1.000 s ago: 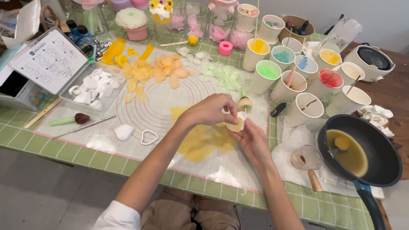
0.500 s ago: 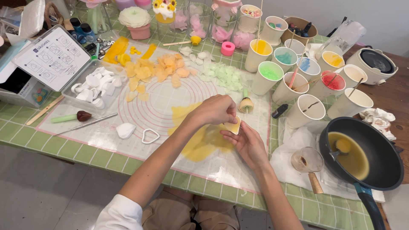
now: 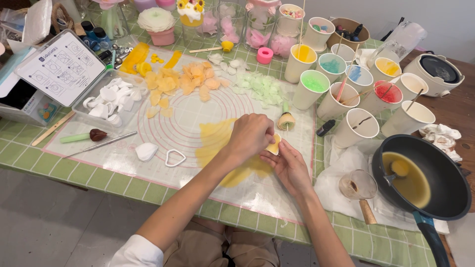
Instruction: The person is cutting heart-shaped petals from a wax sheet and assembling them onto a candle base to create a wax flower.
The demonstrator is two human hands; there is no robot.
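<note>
Mostly hidden, a yellow wax petal (image 3: pixel 273 145) sits pinched between left hand (image 3: pixel 251 136) and right hand (image 3: pixel 289 165) grips.

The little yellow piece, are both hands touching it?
Touching. The head view shows the left hand pinching the yellow piece from above while the right hand cups it from below.

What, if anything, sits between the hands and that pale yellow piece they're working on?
Nothing visible. The left hand and the right hand both touch the pale yellow piece directly, pinching it over the silicone mat. The small flower on a stick stands just beyond, apart from it.
</note>
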